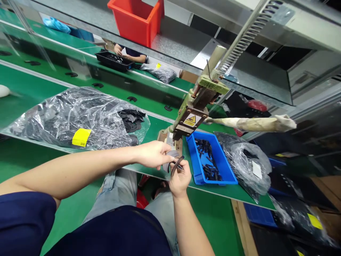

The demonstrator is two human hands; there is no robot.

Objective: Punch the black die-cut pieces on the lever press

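My left hand [151, 154] is closed on a grey, curved flat piece [166, 166], thumb on top. Close beside it, my right hand [181, 180] pinches a dark curved strip [176, 165] that meets or overlaps the grey piece; whether the two are joined, I cannot tell. Both hands are at the table's near edge, just in front of the base of a hand press [192, 117] with a yellow warning label. To the right of the press, a blue bin [197, 176] has small black parts in it. Left of my hands, a clear plastic bag [61, 113] is full of dark curved pieces.
The press's wrapped lever [253, 123] sticks out to the right. Beyond the blue bin lies another plastic bag [243, 163]. Spaced dark pieces lie on the green conveyor [149, 103]. A red bin [135, 25] stands on the shelf above. Across sits a person near a black tray [113, 64].
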